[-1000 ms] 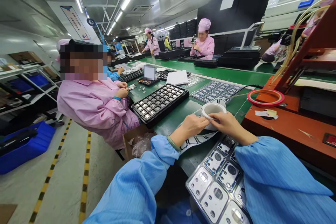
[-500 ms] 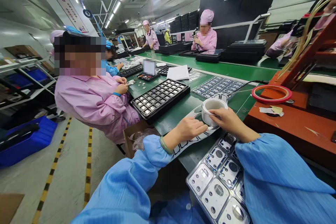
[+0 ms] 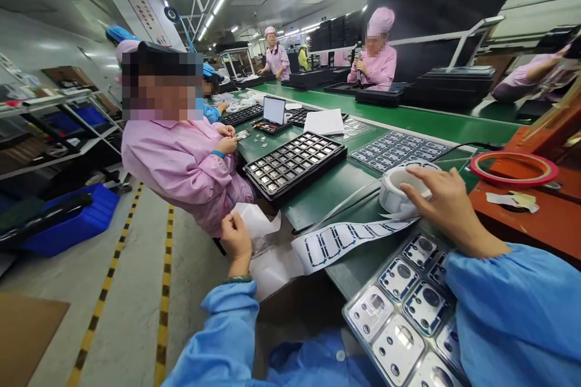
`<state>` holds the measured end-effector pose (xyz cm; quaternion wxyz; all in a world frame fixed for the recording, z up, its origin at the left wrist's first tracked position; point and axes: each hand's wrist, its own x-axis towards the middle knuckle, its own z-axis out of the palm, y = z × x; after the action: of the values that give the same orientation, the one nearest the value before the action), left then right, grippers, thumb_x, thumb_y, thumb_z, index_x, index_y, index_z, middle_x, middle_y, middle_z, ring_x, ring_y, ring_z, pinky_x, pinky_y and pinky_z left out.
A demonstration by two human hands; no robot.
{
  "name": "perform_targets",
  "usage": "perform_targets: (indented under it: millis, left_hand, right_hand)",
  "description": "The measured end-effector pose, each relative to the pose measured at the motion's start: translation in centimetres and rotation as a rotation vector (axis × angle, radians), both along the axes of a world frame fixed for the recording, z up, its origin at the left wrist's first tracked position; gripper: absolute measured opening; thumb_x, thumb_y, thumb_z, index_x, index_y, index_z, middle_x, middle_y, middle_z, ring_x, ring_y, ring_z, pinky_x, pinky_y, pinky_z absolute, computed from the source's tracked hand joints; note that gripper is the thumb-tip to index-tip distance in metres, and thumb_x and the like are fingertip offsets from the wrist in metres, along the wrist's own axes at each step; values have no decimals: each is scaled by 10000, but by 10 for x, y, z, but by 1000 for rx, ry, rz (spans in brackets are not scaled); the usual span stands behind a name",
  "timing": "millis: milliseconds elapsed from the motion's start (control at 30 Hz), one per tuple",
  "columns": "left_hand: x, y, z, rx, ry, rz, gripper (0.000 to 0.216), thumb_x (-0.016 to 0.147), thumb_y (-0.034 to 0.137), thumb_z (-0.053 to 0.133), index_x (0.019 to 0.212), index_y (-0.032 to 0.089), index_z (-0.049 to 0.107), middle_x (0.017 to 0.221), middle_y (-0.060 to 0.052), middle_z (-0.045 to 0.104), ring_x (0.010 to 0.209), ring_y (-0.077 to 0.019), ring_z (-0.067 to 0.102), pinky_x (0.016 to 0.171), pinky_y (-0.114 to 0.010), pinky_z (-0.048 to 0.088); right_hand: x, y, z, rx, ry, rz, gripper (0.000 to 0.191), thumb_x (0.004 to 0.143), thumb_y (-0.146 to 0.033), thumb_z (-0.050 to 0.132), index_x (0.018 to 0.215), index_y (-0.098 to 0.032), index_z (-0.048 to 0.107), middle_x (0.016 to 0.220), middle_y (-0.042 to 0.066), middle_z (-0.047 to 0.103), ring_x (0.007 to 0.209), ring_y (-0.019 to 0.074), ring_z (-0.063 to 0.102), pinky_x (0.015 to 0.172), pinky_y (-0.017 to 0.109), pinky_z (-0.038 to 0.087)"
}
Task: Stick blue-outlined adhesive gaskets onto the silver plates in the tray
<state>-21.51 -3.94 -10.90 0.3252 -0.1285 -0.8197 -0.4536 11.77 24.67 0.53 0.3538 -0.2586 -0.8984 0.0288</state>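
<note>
My right hand (image 3: 447, 205) rests on a white roll of label tape (image 3: 396, 188) standing on the green table (image 3: 327, 190), fingers over its rim. From the roll a white strip of framed labels (image 3: 338, 240) runs toward me and hangs over the table's edge. My left hand (image 3: 236, 236) is down beside the table, pinching a torn piece of white backing paper (image 3: 256, 219) above an open cardboard box (image 3: 290, 299). A clear tray of metal parts (image 3: 399, 308) lies below my right forearm.
A black tray of small parts (image 3: 295, 163) lies to the left of the roll, a flat sheet of parts (image 3: 394, 150) behind it. A red tape ring (image 3: 512, 168) sits on the brown stand at right. A co-worker in pink (image 3: 181, 163) sits close on the left.
My left hand has left the roll and dropped off the table's edge with a piece of white paper. The label strip now lies pulled out. The view has swung left.
</note>
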Motion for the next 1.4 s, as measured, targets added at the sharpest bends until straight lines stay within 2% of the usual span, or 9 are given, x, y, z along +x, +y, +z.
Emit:
perform_targets:
  millis: [167,233,333,467,633,800,1000,1167,1400]
  left_hand:
    - [-2,-23,-75,-128,-446,25,245,926,361,528,882,128,590,790,-14,595,694,-135,577,685,-317,503]
    - [5,-25,-93,-173,-562,-45,224,910,343,561,896,123,601,817,-20,608,723,-143,593,701,-329,516]
    - [16,-15,-104,-197,-639,-183,211,885,329,603,919,120,607,885,-37,625,804,-163,610,755,-358,525]
    - [46,-2,-90,-114,-593,-315,268,906,372,544,981,119,590,970,-76,626,873,-188,612,799,-383,518]
    - [120,-3,-44,11,-450,-458,487,866,587,437,1036,152,575,1061,-127,599,1004,-240,578,899,-392,483]
    - [170,14,-19,39,-505,-629,448,868,539,493,1094,160,575,1007,-103,612,882,-205,607,791,-351,525]
    - [173,24,-14,77,-575,-639,415,861,521,524,1020,148,614,895,-89,637,796,-201,621,732,-331,521]
    - [166,16,1,50,-570,-661,413,865,518,498,964,158,676,898,-91,660,845,-215,633,744,-316,516]
    - [168,16,9,-124,-526,-648,466,910,394,409,1268,102,472,775,-58,660,690,-198,638,669,-320,508]
  right_hand:
    - [-12,-37,36,8,124,150,304,950,-403,439,1173,-235,560,1141,109,647,1107,272,574,1090,493,284]
    - [-20,-49,37,-9,77,264,262,945,-391,455,1112,-243,592,1110,87,664,1116,262,574,1089,484,293]
    - [-32,-61,26,-27,-75,432,213,949,-344,471,1071,-236,608,1128,61,666,1144,245,559,1097,492,271]
    - [-43,-74,8,-68,-186,563,189,961,-296,473,1089,-215,585,1143,64,653,1137,221,551,1082,493,283]
    - [-57,-96,-17,-101,-317,652,191,966,-281,463,1062,-183,595,1129,88,648,1114,243,546,1042,522,311]
    - [-62,-111,-40,-105,-487,611,180,949,-269,502,1049,-161,606,1153,106,626,1132,274,521,1030,552,320]
    - [-63,-116,-48,-126,-499,617,199,942,-280,519,1065,-147,603,1138,90,606,1126,257,490,969,432,407]
    - [-64,-119,-51,-126,-483,609,228,942,-284,522,1122,-159,586,1178,83,586,1130,259,475,971,435,402]
    - [-64,-120,-52,-121,-469,625,220,950,-285,506,1114,-162,583,1172,88,582,1130,254,476,963,430,398]
